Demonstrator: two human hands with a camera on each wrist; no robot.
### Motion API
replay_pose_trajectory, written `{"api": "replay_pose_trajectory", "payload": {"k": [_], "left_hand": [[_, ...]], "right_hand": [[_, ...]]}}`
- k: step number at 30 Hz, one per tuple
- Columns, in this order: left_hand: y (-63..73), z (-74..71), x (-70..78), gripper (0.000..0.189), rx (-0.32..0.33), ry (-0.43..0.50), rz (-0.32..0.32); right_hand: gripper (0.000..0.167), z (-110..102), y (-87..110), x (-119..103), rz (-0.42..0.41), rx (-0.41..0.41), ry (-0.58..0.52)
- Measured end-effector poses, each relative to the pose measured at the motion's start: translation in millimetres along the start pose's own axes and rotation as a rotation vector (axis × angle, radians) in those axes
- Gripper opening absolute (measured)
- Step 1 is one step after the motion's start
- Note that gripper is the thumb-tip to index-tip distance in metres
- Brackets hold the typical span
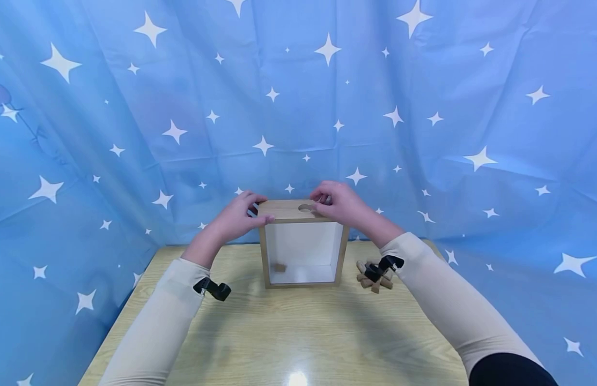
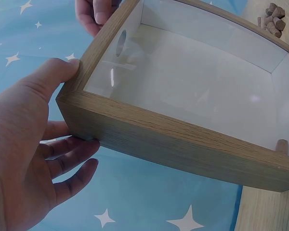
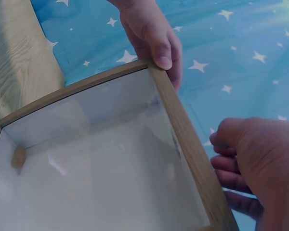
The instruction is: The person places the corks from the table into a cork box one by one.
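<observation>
A wooden frame box [image 1: 302,286] with a clear front and white inside stands upright on the table, with a round hole [image 1: 306,207] in its top. My left hand [image 1: 233,219] grips its upper left corner, thumb on the top front edge and fingers at the side and back. Over the top, beside the hole, hovers my right hand [image 1: 340,203]; its fingers bend loosely and nothing shows between them. One small cork [image 2: 282,147] is inside the box, at the bottom left in the head view. Several more corks [image 1: 376,287] lie heaped right of the box, partly behind the right wrist camera.
The light wooden table [image 1: 279,332] extends in front of the box. A blue curtain [image 1: 298,123] with white stars hangs right behind the table and along its left side. Small black wrist cameras [image 1: 220,291] stick out from both sleeves.
</observation>
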State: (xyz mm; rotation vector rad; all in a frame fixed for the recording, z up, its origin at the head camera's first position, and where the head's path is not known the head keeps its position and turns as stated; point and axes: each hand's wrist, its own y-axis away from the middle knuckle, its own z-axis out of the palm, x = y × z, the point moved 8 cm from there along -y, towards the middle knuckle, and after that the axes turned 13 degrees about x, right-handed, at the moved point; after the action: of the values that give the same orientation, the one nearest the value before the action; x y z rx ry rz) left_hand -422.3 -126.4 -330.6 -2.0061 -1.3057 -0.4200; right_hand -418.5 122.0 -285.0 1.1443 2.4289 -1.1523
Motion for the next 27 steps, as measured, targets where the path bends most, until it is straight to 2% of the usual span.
{"api": "replay_pose_trajectory", "payload": {"k": [9, 16, 27], "left_hand": [[1.3, -1.0, -0.6, 0.074, 0.008, 0.012, -0.015], [0.6, -0.5, -1.7, 0.074, 0.008, 0.009, -0.017], [-0.4, 0.4, -1.7, 0.073, 0.012, 0.021, -0.006]], "right_hand": [[0.014, -29.1, 18.9, 10.6, 0.025, 0.084, -0.034], [0.010, -54.4, 43.9, 28.3, 0.049, 0.166, 0.007], [0.009, -75.0, 80.6, 55.0, 0.104, 0.203, 0.058]]}}
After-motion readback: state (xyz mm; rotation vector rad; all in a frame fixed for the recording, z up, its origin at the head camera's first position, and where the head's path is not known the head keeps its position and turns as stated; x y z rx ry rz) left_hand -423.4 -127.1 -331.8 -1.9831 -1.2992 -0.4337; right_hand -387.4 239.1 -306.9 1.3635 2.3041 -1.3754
